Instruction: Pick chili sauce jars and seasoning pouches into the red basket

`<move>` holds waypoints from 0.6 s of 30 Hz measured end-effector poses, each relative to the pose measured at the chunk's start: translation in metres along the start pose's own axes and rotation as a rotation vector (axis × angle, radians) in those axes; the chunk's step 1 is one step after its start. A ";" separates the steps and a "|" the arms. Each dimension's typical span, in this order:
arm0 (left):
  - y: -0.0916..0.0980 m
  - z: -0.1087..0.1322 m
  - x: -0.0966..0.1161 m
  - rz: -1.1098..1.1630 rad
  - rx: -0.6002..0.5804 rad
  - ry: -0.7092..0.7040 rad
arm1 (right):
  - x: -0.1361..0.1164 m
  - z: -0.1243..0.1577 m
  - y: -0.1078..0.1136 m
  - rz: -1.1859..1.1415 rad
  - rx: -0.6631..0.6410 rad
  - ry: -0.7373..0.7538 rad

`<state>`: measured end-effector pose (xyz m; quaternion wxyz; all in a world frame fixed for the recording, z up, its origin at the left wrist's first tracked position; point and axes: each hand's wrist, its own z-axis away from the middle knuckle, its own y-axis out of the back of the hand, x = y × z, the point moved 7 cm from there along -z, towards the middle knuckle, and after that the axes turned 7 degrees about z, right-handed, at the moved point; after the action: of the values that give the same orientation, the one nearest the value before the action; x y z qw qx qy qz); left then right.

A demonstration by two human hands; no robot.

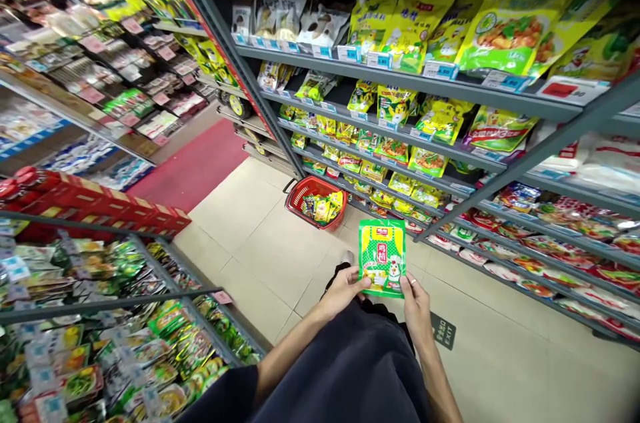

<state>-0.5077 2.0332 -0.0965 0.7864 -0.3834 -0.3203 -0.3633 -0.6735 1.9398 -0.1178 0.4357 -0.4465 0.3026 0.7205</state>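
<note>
Between my two hands I hold up a flat green and yellow packet of chicken seasoning, its printed front with a cartoon chicken facing me. My left hand pinches the packet's lower left edge, thumb on the front and fingers behind. At the lower right edge my right hand grips it the same way; a ring shows on one finger. Beyond the packet, a red shopping basket stands on the floor against the shelf, with several yellow packets inside.
A tall grey shelf full of seasoning bags rises ahead and to the right. On the left is a low rack of packets, with red boxes behind it. Tiled floor runs between them, with a dark exit sign on it.
</note>
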 end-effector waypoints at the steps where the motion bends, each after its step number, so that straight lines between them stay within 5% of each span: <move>1: 0.000 0.001 0.001 0.000 0.001 0.000 | 0.001 0.001 -0.001 -0.002 -0.005 0.002; 18: -0.018 -0.016 0.003 -0.053 -0.095 0.010 | -0.002 0.005 0.019 -0.039 0.071 0.038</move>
<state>-0.5172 2.0110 -0.0953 0.7590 -0.4100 -0.3086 -0.4008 -0.6923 1.9347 -0.1135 0.4595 -0.4505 0.3274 0.6920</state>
